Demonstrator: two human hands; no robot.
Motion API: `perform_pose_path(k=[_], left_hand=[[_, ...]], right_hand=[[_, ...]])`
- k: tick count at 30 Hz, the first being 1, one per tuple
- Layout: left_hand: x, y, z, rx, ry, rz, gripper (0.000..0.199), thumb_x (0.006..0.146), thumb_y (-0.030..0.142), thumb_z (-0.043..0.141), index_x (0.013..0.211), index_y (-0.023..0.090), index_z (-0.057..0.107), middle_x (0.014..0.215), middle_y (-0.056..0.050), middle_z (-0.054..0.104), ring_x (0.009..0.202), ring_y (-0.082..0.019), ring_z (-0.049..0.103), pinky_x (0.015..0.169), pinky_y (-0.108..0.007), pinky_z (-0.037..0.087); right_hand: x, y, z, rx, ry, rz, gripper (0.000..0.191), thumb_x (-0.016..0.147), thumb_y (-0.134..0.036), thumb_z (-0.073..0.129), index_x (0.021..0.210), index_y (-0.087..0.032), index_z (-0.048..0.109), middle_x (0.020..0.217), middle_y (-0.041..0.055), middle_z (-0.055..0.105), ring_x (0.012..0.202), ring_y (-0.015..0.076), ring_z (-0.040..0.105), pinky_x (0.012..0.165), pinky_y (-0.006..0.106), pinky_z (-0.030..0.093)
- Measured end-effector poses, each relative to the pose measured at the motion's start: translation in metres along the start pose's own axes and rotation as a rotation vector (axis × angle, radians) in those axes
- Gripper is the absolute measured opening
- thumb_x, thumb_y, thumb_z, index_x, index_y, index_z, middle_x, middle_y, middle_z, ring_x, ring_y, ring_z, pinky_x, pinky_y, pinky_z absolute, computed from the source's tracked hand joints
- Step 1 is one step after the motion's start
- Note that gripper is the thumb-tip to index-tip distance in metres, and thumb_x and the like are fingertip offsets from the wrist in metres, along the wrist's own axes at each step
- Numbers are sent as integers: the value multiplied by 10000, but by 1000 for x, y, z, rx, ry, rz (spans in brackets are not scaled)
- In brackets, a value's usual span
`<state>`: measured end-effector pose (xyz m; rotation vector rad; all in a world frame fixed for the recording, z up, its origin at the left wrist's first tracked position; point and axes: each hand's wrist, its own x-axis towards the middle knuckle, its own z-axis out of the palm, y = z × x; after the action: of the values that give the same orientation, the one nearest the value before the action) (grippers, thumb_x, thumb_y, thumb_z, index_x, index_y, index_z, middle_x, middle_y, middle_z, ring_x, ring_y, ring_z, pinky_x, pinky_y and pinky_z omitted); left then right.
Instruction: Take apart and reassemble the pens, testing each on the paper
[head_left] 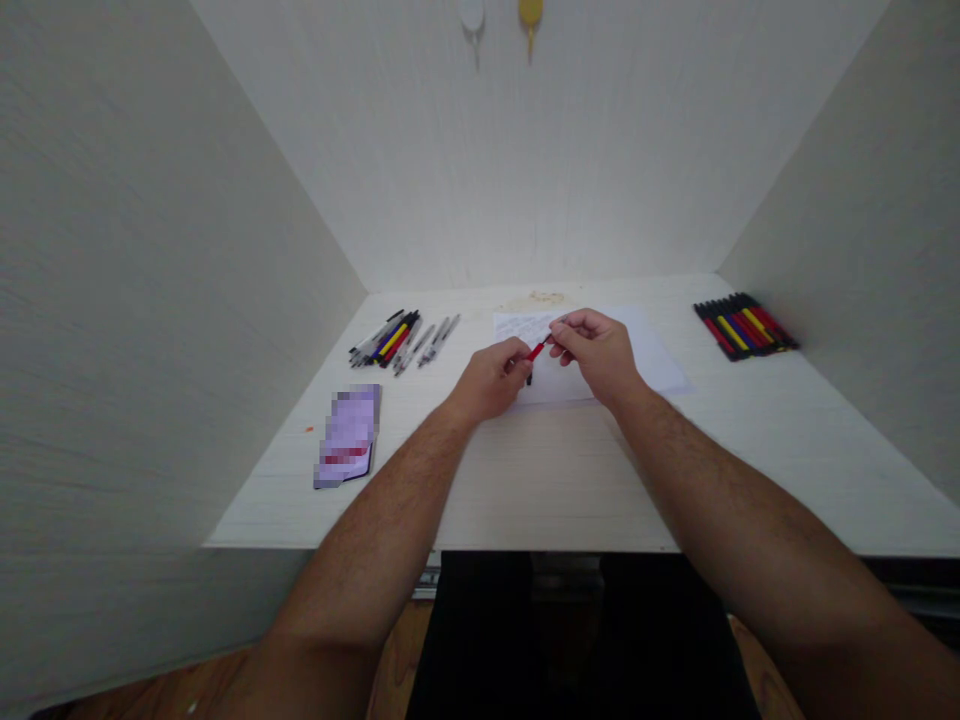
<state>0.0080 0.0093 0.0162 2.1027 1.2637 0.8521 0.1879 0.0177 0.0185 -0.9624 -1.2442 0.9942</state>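
Over the white paper, my left hand is closed round a red pen barrel, which tilts up to the right. My right hand pinches a thin dark pen refill at the barrel's upper end; the fingertips hide most of it. Just under my left fingers shows a small black pen part; whether it is held or lies on the paper I cannot tell. The paper sheets carry lines of writing at the upper left, partly covered by both hands.
To the left lie clear pens and a pile of coloured pens. A phone rests nearer the front. Several black, red, yellow and blue pens form a row by the right wall. Two hooks hang on the back wall.
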Motion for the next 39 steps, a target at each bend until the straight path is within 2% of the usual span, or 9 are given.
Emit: perform_pose_path(k=[15,23,28,31,33,36,39], left_hand=[[1,4,-2,89,84,67,143,868,277,526,847,191,639,758,-5,652,682,-121,535,628,-246,402],[0,2,0,11,95,72,164,872,272,518,873,184,656,755,3,645,672,-110,525,642,-241,398],[2,-4,0,-97,144,-1,145,846,282,533,843,186,641,708,11,624,653,-111,534,616,-235,406],[7,-13,3,-147,196,-77,135,827,289,539,818,190,632,692,10,629,636,-115,546,599,-236,415],[10,-18,4,-192,229,-130,134,812,295,547,806,189,629,684,7,637,615,-116,553,583,-238,420],[14,-24,6,-250,254,-201,133,792,302,559,783,185,623,658,1,640,576,-117,556,556,-243,422],[16,-26,6,-269,259,-238,128,779,300,569,757,183,616,649,-10,648,562,-119,559,546,-246,424]], right_hand=[[-3,-3,1,-9,9,-22,217,740,-384,748,765,-183,672,609,4,655,535,109,599,466,227,461],[-5,-8,2,-16,28,-5,206,719,-356,757,777,-173,684,666,26,680,547,116,609,463,235,464],[0,0,-3,-28,57,20,250,714,-336,737,895,-165,714,733,37,712,574,121,625,484,240,470],[3,9,-8,-216,53,-6,201,750,-321,689,873,-166,726,718,35,710,592,135,625,518,261,476],[3,15,-11,-439,-5,-104,158,778,-299,661,853,-186,741,758,40,722,667,158,643,601,299,503],[2,22,-14,-743,-209,-284,168,818,-249,629,921,-234,761,923,54,738,834,192,653,775,364,514],[2,26,-15,-895,-394,-376,246,847,-223,611,1043,-263,754,1028,71,718,952,216,630,883,392,487]])
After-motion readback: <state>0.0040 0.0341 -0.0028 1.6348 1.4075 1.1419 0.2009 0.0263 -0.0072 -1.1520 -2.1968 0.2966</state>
